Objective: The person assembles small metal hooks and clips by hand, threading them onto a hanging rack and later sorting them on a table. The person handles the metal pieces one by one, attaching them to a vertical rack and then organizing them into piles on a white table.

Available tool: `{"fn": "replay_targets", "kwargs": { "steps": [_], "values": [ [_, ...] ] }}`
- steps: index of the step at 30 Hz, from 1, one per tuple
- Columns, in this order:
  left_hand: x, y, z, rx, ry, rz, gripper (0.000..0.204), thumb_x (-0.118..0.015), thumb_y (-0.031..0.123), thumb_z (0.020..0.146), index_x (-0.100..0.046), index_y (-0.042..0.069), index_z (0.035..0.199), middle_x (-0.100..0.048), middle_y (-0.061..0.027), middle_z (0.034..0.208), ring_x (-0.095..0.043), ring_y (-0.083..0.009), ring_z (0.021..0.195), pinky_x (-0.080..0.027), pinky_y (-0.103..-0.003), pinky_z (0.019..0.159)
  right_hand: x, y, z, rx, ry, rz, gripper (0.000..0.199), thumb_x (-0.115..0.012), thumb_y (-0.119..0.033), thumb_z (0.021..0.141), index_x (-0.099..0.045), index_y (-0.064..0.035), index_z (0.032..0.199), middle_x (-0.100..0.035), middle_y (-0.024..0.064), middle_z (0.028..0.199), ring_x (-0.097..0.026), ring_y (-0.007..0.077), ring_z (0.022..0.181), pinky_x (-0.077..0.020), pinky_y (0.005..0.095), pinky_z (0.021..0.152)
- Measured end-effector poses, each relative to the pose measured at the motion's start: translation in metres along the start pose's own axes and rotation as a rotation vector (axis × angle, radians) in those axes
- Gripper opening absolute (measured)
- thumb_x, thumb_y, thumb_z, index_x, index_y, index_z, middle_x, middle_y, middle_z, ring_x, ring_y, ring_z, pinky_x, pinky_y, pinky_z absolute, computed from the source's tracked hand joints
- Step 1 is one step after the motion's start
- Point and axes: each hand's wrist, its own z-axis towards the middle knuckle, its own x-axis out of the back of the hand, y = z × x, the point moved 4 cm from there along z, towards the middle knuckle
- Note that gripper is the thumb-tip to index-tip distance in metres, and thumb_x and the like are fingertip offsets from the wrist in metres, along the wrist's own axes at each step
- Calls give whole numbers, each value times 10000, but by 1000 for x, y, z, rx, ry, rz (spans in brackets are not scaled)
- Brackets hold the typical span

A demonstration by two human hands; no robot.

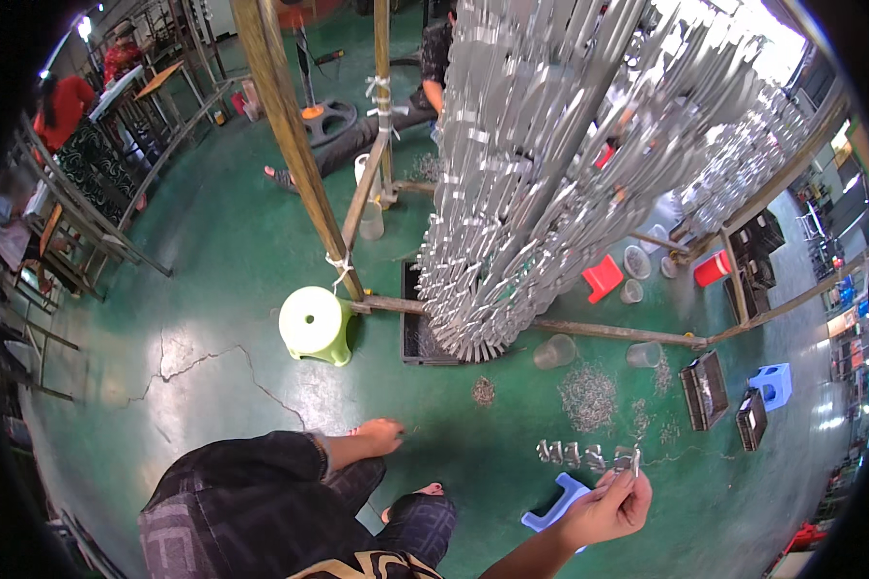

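The person's right hand (610,507) pinches a shiny metal piece (627,457), partly covered; the left hand (384,436) curls, contents unclear. A forearm (533,554) partly hides a blue stool (556,503).

The metal piece (628,457) is silver, the round stool (321,330) lime-green.

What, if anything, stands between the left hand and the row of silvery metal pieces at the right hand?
Nothing visible: green floor shows between the left hand and the silvery metal pieces.
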Motion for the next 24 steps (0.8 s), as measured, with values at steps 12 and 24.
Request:
{"fn": "replay_targets", "kwargs": {
  "steps": [12,24],
  "values": [
    [143,-74,-288,579,-121,-6,288,-636,332,732,-718,124,914,-689,-131,918,-651,-305,892,-516,-417,788,-42,-221,51,-118,-387,31,76,-679,28,732,-614,19,770,-553,32,603,-405,65,479,-263,206,442],
    [83,-48,-437,786,264,-515,301,-710,373,685,-734,133,865,-696,-127,824,-669,-267,834,-524,-359,768,-115,-319,-11,-110,-925,299,74,-672,93,770,-640,55,825,-548,5,658,-463,35,526,-334,182,468]
  ]
}}
